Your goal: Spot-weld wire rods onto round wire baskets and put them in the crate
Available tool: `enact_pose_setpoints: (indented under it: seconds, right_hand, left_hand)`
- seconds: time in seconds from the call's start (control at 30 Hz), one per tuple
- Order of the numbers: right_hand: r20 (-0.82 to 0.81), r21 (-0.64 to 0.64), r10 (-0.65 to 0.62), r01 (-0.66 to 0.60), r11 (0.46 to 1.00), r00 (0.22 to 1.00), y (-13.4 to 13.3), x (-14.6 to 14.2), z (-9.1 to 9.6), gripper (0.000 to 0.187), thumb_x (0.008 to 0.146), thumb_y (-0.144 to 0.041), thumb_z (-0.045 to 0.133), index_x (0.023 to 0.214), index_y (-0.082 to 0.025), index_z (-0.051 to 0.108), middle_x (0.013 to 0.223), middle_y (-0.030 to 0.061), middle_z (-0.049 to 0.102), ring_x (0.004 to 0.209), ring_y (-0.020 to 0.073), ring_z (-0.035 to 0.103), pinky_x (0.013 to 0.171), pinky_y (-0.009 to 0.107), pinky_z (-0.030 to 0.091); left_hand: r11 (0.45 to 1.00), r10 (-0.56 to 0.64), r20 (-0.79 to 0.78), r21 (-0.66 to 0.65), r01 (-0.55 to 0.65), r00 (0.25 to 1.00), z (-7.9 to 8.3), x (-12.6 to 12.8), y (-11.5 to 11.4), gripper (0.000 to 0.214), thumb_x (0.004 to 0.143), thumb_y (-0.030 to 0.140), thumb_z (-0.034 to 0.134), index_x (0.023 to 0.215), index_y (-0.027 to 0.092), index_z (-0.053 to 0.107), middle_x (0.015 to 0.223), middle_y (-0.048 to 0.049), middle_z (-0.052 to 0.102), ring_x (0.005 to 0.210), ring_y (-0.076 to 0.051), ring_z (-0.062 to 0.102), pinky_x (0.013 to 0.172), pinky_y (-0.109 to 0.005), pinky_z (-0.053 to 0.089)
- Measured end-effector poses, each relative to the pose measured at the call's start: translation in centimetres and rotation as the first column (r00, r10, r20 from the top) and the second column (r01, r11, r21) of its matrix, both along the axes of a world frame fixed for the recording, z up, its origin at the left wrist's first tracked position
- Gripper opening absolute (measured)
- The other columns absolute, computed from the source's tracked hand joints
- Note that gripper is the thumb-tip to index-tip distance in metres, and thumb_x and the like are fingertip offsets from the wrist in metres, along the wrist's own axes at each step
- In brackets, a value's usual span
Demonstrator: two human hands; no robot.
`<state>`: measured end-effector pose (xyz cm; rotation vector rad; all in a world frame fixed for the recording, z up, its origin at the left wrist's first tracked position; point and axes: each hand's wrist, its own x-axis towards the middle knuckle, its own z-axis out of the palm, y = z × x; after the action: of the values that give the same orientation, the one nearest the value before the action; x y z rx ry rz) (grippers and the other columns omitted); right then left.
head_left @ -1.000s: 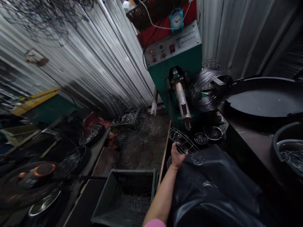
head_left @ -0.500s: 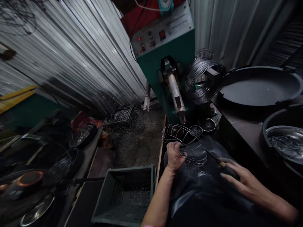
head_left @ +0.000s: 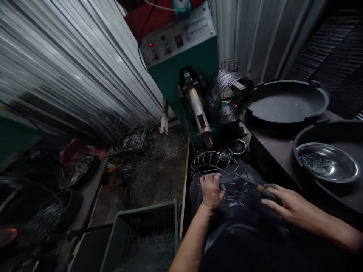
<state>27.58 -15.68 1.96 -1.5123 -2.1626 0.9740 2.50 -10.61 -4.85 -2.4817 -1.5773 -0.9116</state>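
A round wire basket (head_left: 235, 170) of thin bent metal rods rests over my lap, on dark cloth. My left hand (head_left: 212, 190) is closed on the basket's near left side, fingers curled round the wire. In my right hand (head_left: 283, 202) is a long thin tool (head_left: 259, 187) with a dark handle and a yellowish collar. Its slim shaft points left and reaches in over the basket's right side; whether the tip touches the wire, I cannot tell. Just beyond the basket is the end of the metal arm (head_left: 201, 117) on a green machine (head_left: 184, 56).
A coil of wire (head_left: 229, 96) hangs right of the machine. Farther right are a wide black pan (head_left: 289, 102) and another pan holding a steel bowl (head_left: 343, 162) of small wire pieces. A green plastic crate (head_left: 141, 210) stands at my left, with wire pieces on the floor beyond.
The view has swung to the right, so the surroundings sit farther left. The tool's shaft now lies across the basket's right side. Both hands keep their hold.
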Motion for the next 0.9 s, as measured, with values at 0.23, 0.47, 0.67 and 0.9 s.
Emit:
enact_pose_setpoints:
  seconds: [0.23, 0.47, 0.67, 0.9]
  right_hand:
    - [0.073, 0.009, 0.062, -0.063, 0.998, 0.995, 1.0, -0.4, 1.1, 0.039, 0.089, -0.052, 0.038, 0.09, -0.02, 0.06, 0.086, 0.0089, 0.062, 0.079, 0.0233, 0.06, 0.071, 0.035, 0.05]
    - [0.127, 0.041, 0.198, -0.204, 0.978, 0.972, 3.1, -0.8, 2.1, 0.033, 0.086, -0.047, 0.043, 0.095, -0.021, 0.062, 0.085, 0.0087, 0.062, 0.077, 0.0231, 0.06, 0.069, 0.034, 0.049]
    - [0.075, -0.052, 0.337, -0.334, 0.941, 0.938, 5.0, -1.8, 3.5, 0.03, 0.086, -0.045, 0.045, 0.088, -0.02, 0.061, 0.085, 0.0078, 0.064, 0.075, 0.0219, 0.061, 0.066, 0.031, 0.048]
    - [0.07, -0.045, 0.408, -0.406, 0.913, 0.91, 6.3, -2.2, 3.7, 0.032, 0.087, -0.046, 0.047, 0.099, -0.02, 0.063, 0.091, 0.0069, 0.065, 0.08, 0.0221, 0.062, 0.071, 0.031, 0.049]
  left_hand:
    - [0.998, -0.061, 0.071, -0.012, 0.062, 0.996, -0.6, 0.1, -0.8, 0.043, 0.061, 0.014, 0.06, 0.102, 0.02, 0.048, 0.092, -0.0057, 0.059, 0.085, -0.023, 0.053, 0.08, -0.04, 0.038]
    - [0.994, -0.109, 0.17, 0.019, 0.107, 0.979, -0.9, -1.2, -1.2, 0.042, 0.059, 0.009, 0.056, 0.098, 0.02, 0.047, 0.088, -0.0047, 0.057, 0.083, -0.022, 0.054, 0.087, -0.045, 0.04]
    - [0.992, -0.123, 0.246, 0.007, 0.125, 0.961, -0.9, -2.4, -1.7, 0.046, 0.059, 0.007, 0.053, 0.102, 0.022, 0.044, 0.088, -0.0036, 0.057, 0.085, -0.021, 0.056, 0.097, -0.05, 0.036]
    - [0.997, -0.079, 0.266, 0.02, 0.077, 0.961, -1.3, -2.7, -1.9, 0.046, 0.058, 0.007, 0.054, 0.101, 0.022, 0.043, 0.088, -0.0031, 0.056, 0.085, -0.02, 0.057, 0.099, -0.051, 0.036]
